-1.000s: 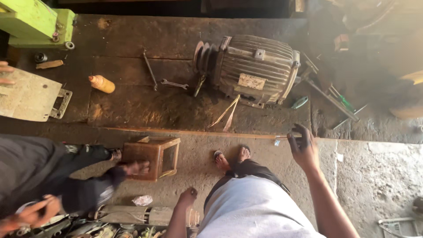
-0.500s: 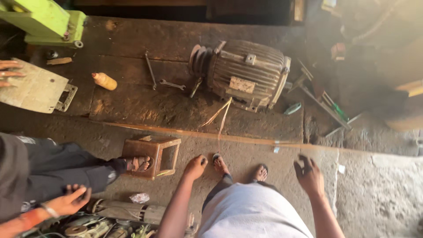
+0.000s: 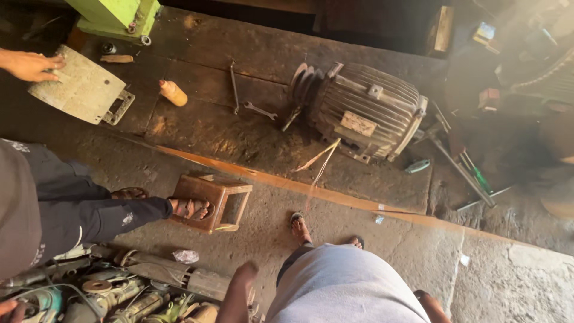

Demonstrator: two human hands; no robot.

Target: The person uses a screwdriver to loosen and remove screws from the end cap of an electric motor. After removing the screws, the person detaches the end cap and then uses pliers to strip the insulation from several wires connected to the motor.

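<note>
Two hands: both of the person's own hang low at the bottom edge, beside the grey-clad body, holding nothing.
Left hand point(image 3: 242, 280): fingers loosely curled and pointing down, empty, above the heap of power tools point(image 3: 119, 296) on the floor.
Right hand point(image 3: 427, 302): only a sliver shows at the frame edge; how far it is open cannot be told.
Feet: the person's sandalled feet point(image 3: 302, 227) stand on the concrete floor, just short of the orange-edged step point(image 3: 311, 188).
Motor point(image 3: 365, 110): large ribbed grey electric motor lying on its side on the raised dark platform, ahead of the feet; thin wires trail from it down over the step.
Wrenches point(image 3: 260, 110): two lie on the platform just left of the motor's fan end.
Bottle point(image 3: 173, 93): small orange one lying on the platform, left of the wrenches.
Stool point(image 3: 212, 200): small wooden one on the floor, left of the feet; a co-worker's sandalled foot point(image 3: 188, 208) rests on it.
Co-worker's hand point(image 3: 30, 64): at the far left, fingers on a pale flat metal plate point(image 3: 81, 90).
Green machine point(image 3: 113, 15): top left, behind the plate.
Screwdriver point(image 3: 478, 176): green-handled, among rods right of the motor.
</note>
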